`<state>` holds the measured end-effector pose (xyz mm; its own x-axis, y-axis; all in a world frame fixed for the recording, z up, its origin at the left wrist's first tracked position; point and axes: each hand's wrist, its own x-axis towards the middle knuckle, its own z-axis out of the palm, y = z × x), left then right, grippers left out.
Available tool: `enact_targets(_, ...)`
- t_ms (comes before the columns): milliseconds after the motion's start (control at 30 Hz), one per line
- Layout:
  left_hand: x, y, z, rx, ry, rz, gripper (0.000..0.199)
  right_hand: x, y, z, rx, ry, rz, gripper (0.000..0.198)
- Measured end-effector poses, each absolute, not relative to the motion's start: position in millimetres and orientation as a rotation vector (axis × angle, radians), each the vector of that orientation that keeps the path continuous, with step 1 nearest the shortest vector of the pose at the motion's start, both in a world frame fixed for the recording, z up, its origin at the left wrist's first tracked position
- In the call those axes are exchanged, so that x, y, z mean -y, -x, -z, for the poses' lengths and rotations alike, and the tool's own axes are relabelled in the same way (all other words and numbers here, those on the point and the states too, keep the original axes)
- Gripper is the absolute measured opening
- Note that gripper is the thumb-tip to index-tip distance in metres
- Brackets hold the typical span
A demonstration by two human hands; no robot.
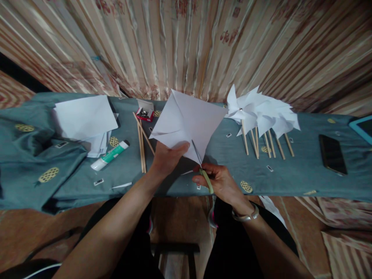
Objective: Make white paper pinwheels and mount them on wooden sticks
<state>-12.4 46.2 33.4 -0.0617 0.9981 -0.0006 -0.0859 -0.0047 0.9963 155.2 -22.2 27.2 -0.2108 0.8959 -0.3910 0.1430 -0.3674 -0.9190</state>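
A white square sheet of paper (197, 116) with crease lines is held up over the cloth, one corner toward me. My left hand (168, 157) grips its lower left part, thumb on top and fingers hidden underneath. My right hand (216, 178) is closed around the green handle of a pair of scissors (206, 179). The scissors' blade lies over the paper's near corner, along a diagonal line; the other blade is hidden beneath. Left of my left hand lie several wooden sticks (142, 147), one crossing the others.
Several white paper pinwheels (247, 106) on sticks lie at right, near a black phone (333, 154) and a blue-edged tablet (362, 128). At left are stacked white paper (87, 116), a glue stick (110, 155) and a red box (145, 113) of small metal pieces. A curtain (186, 46) hangs behind.
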Motion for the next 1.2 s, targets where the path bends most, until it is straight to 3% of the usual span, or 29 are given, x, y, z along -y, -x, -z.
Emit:
enact_targets(267, -44.1, 10.6, -25.6, -1.078, -1.172, -1.295, 0.028, 21.3, -158.3, -28.5, 1.344, 1.415, -1.568, 0.034)
enact_targets(1200, -41.9, 10.6, -28.2, -1.041, -1.159, -1.287, 0.024, 20.2, -157.0, -30.8, 1.325, 1.363, -1.579, 0.037)
